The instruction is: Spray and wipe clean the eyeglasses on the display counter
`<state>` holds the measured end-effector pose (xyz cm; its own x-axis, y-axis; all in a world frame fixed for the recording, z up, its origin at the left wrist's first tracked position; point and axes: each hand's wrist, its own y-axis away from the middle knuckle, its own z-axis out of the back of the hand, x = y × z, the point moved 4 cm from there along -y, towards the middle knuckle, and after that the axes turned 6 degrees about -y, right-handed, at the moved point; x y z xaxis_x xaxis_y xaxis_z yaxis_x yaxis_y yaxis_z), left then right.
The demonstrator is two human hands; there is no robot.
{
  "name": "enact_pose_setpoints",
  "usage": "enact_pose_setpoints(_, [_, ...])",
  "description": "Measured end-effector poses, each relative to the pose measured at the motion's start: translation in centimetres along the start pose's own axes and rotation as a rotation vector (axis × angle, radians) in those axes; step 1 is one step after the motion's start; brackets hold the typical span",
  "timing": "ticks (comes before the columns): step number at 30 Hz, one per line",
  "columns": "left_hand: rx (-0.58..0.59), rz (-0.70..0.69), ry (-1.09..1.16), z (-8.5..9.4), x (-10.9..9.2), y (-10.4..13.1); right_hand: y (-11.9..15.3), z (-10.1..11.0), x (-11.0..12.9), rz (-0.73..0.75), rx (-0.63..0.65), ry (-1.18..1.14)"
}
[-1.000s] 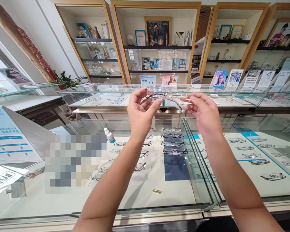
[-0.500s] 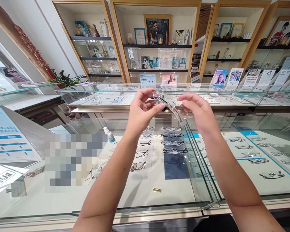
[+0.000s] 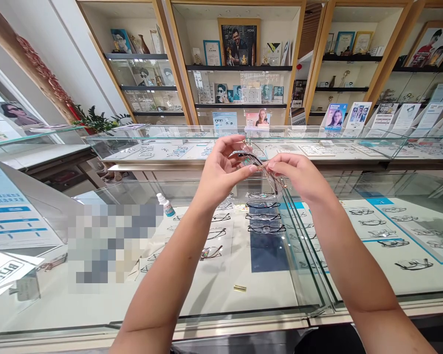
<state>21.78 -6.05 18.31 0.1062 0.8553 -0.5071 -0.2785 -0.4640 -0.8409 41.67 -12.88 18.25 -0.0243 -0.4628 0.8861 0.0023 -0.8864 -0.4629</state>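
Observation:
A pair of thin-framed glasses (image 3: 256, 158) is held up over the glass display case. My left hand (image 3: 225, 164) grips it from the left, thumb below and fingers curled behind the frame. From the right, my right hand (image 3: 291, 172) pinches the glasses between thumb and forefinger, close to the left thumb. Below them, several dark-framed glasses (image 3: 263, 217) lie in a column, the lower ones over a dark blue panel (image 3: 268, 253). More glasses (image 3: 216, 233) lie just left of that column, partly behind my left forearm.
A small white bottle (image 3: 166, 205) stands left of my left forearm. A gold-coloured piece (image 3: 239, 288) lies near the front of the case (image 3: 243, 322). Printed cards and a blurred patch are at the left; more glasses (image 3: 413, 264) lie at the right.
My right hand has moved left and now pinches the glasses, where before its fingers were apart beside them. The glasses and my left hand have shifted slightly right.

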Motion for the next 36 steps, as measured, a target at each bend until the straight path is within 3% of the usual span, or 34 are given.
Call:
enact_pose_setpoints(4, [-0.096, 0.007, -0.051, 0.2, 0.0, 0.2, -0.1, 0.1, 0.0, 0.040, -0.056, -0.004])
enact_pose_setpoints(7, [-0.295, 0.012, -0.202, 0.5, -1.7, 0.9, -0.2, 0.3, 0.1, 0.081, -0.137, 0.002])
enact_pose_setpoints(9, [-0.326, 0.026, -0.274, 0.1, -3.2, 1.2, -0.1, 0.3, 0.1, 0.103, -0.176, 0.013])
enact_pose_setpoints(12, [-0.134, 0.150, -0.219, -1.5, -4.5, 1.4, 0.2, -0.2, 0.3, 0.179, -0.223, 0.094])
enact_pose_setpoints(15, [0.014, 0.282, -0.128, -2.7, -4.5, 1.6, 0.9, -1.1, 0.9, 0.335, -0.267, 0.280])
enact_pose_setpoints(20, [0.000, 0.366, -0.051, -2.8, -3.0, 1.4, 1.9, -2.8, 1.7, 0.495, -0.242, 0.505])
enact_pose_setpoints(25, [-0.014, 0.424, -0.057, -2.2, -1.6, 1.3, 2.4, -3.2, 2.1, 0.373, -0.116, 0.640])
enact_pose_setpoints(30, [0.031, 0.475, -0.209, -2.3, -2.0, 1.3, 2.8, -2.2, 3.1, 0.223, -0.053, 0.722])
enact_pose_setpoints(33, [0.186, 0.507, -0.379, -2.9, -2.4, 1.5, 3.3, -0.9, 4.6, 0.264, -0.122, 0.764])
enact_pose_setpoints(36, [0.519, 0.536, -0.573, -4.4, -2.2, 2.2, 4.1, 0.1, 6.3, 0.341, -0.236, 0.734])
